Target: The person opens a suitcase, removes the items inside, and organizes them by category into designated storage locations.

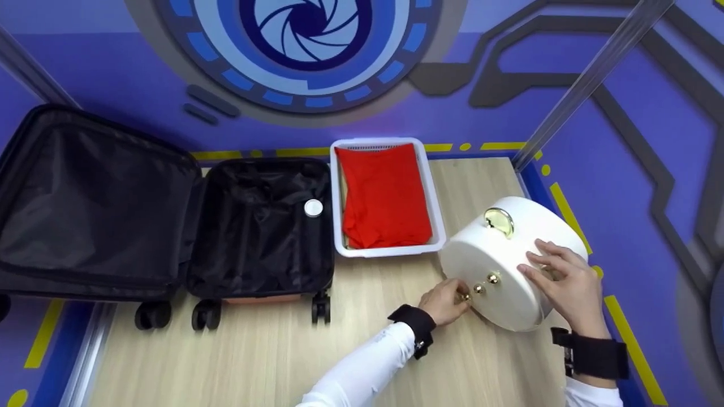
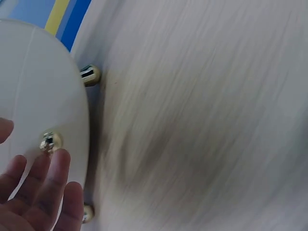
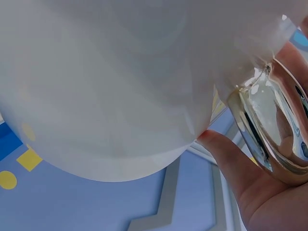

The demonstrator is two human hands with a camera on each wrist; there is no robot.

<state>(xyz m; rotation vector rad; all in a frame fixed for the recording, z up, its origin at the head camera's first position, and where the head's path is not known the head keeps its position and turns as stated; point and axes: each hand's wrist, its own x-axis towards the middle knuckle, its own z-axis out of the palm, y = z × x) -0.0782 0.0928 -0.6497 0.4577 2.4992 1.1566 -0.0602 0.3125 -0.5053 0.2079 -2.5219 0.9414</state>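
Observation:
A white drum-shaped box point(image 1: 523, 249) with gold fittings stands tilted on the right of the table in the head view. Gold knobs point(image 1: 479, 289) line its flat front face. My left hand point(image 1: 444, 302) is at the lowest of them. In the left wrist view its fingertips point(image 2: 60, 161) reach a gold knob point(image 2: 50, 142), with the thumb apart. My right hand point(image 1: 568, 282) holds the box's right side, fingers on top. From the right wrist view, the thumb presses the white wall and a gold ring handle point(image 3: 274, 120) lies inside the hand. Gold feet point(image 2: 90, 75) show under the box.
Left of the box, a white basket point(image 1: 438, 226) holds folded red cloth point(image 1: 387, 195). An opened black-lined suitcase point(image 1: 260, 243) lies farther left, with a small round white-topped item point(image 1: 313, 208) in it. Purple walls point(image 1: 350, 127) bound the table point(image 1: 373, 288) behind and right.

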